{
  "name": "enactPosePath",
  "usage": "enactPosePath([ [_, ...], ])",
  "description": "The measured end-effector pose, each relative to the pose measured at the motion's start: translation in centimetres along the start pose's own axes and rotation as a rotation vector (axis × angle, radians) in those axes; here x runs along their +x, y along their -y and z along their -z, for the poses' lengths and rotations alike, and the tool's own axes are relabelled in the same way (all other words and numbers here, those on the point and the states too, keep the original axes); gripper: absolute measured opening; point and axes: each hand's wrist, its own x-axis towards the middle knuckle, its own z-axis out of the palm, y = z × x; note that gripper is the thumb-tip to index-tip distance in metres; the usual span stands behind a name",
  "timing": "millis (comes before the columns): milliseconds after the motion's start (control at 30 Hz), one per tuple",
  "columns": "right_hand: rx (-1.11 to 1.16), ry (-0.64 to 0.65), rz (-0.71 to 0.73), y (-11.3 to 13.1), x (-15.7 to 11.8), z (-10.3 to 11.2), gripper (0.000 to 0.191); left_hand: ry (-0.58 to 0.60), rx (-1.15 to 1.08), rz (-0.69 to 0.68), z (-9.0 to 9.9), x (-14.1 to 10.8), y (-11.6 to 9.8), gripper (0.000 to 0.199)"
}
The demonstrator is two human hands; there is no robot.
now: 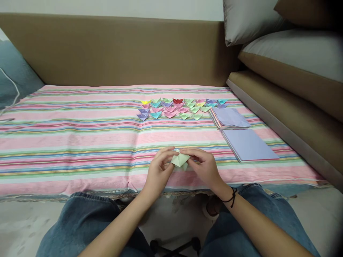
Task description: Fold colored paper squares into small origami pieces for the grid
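Between my two hands is a small piece of folded pale green paper point(180, 160), held above the front part of the striped cloth. My left hand point(161, 165) pinches its left corner between thumb and fingers. On the other side, my right hand point(204, 163) grips the right corner the same way. A lower flap of the paper points down between the thumbs. Farther back, several small folded paper boats point(170, 113) in purple, blue, pink, green, yellow and red stand in rows.
Two stacks of square paper lie at the right: a nearer lilac stack point(249, 144) and a farther, looser stack point(230, 117). Brown and grey cushions point(289, 85) rise along the right edge. A brown backboard point(128, 50) stands behind the striped cloth point(66, 142).
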Motion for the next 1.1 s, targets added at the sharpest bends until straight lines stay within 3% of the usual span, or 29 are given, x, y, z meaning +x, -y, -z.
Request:
enactPosePath([
  [233,0.212,0.162,-0.073,0.3,0.5,1.1,0.028,0.087,-0.004,0.080,0.8,0.3,-1.6,0.022],
  [333,0.237,0.165,-0.101,0.3,0.4,1.2,0.023,0.113,0.049,0.095,1.0,0.2,-1.9,0.020],
  [467,0.190,0.146,-0.085,0.2,0.1,0.8,0.017,0.055,0.042,0.108,0.8,0.1,-1.2,0.015],
  [567,0.207,0.118,-0.097,0.2,-0.1,0.3,0.020,0.025,-0.109,0.143,0.6,0.0,-0.3,0.013],
  [667,0.273,0.105,-0.201,0.1,-0.3,-0.1,0.029,0.011,-0.249,0.190,0.4,-0.1,-0.1,0.019],
  [833,0.359,0.088,-0.367,0.0,-0.3,-0.3,0.043,-0.055,-0.294,0.194,0.1,-0.1,-0.1,0.028],
  [1100,0.367,0.115,-0.452,0.0,-0.4,-0.3,0.037,-0.096,-0.306,0.274,0.0,-0.1,-0.5,0.044],
])
